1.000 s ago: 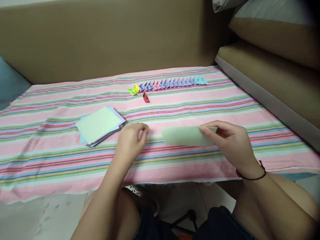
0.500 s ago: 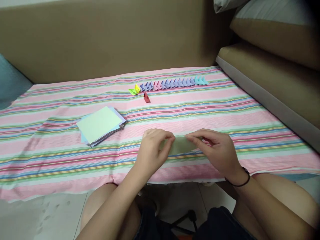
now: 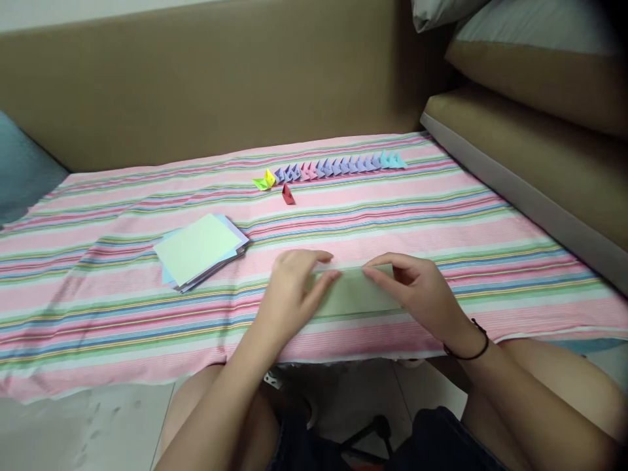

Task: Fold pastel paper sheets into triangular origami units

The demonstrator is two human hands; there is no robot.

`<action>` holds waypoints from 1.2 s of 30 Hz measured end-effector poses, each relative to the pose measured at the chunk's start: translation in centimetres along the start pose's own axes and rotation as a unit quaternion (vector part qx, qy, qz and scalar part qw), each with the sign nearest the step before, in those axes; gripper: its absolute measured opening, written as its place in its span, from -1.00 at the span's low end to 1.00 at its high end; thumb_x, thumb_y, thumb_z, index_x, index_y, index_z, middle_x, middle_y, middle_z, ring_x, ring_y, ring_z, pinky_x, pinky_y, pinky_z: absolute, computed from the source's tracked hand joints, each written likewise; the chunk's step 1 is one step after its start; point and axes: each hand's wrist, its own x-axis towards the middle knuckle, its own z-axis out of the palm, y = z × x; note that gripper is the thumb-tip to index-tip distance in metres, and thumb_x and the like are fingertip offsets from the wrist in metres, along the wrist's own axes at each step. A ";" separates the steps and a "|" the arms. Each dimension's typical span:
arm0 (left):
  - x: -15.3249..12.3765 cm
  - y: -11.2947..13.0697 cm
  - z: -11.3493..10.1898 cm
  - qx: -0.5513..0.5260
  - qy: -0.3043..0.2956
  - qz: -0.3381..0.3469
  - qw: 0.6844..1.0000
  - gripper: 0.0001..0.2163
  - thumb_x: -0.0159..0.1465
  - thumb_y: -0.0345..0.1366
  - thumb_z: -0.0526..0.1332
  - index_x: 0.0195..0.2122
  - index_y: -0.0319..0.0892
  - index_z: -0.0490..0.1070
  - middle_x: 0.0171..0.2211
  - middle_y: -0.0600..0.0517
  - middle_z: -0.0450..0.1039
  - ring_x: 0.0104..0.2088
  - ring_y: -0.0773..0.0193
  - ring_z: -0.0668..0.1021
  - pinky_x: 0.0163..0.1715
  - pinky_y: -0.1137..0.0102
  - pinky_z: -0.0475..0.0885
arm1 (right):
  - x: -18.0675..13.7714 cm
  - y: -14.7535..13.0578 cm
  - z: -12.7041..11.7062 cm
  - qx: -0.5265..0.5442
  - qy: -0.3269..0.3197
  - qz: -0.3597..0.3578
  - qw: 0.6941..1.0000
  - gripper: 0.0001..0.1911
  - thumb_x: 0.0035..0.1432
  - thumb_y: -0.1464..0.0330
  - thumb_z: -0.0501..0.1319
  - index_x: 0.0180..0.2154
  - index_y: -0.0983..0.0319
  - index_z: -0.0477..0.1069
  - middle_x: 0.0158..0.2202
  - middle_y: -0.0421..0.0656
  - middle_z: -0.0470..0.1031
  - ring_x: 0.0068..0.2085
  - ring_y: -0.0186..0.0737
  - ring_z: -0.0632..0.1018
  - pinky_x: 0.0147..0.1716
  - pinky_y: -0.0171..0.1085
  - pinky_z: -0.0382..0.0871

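Observation:
A pale green sheet of paper [image 3: 357, 294], apparently folded into a strip, lies low over the striped cloth between my hands. My right hand [image 3: 419, 288] pinches its upper edge with thumb and fingertips. On the left side, my left hand [image 3: 294, 288] has thumb and fingers parted at the paper's left end, gripping nothing. Part of the sheet is hidden behind both hands.
A stack of coloured paper [image 3: 201, 248] lies to the left. Toward the back runs a row of small folded paper pieces [image 3: 343, 167], with a red folded piece [image 3: 288, 194] in front. Stacked cushions [image 3: 530, 150] stand at the right on the striped cloth [image 3: 147, 314].
My left thumb and fingers have come apart, letting go of the paper's edge. More of the green sheet shows, lying flatter. My right hand keeps its pinch. The view has shifted slightly.

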 end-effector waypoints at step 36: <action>-0.1 -0.9 2.5 -0.343 -0.125 -0.295 0.883 -0.76 0.13 -0.15 0.23 -0.52 -0.22 0.34 -0.61 0.09 0.36 -0.53 0.34 0.45 -0.45 0.43 0.36 | 0.0 1.4 -0.2 0.029 -0.104 0.117 0.987 -0.73 0.14 0.20 0.15 -0.48 0.23 0.42 -0.54 -0.22 0.42 -0.48 -0.30 0.44 -0.47 -0.31 0.30</action>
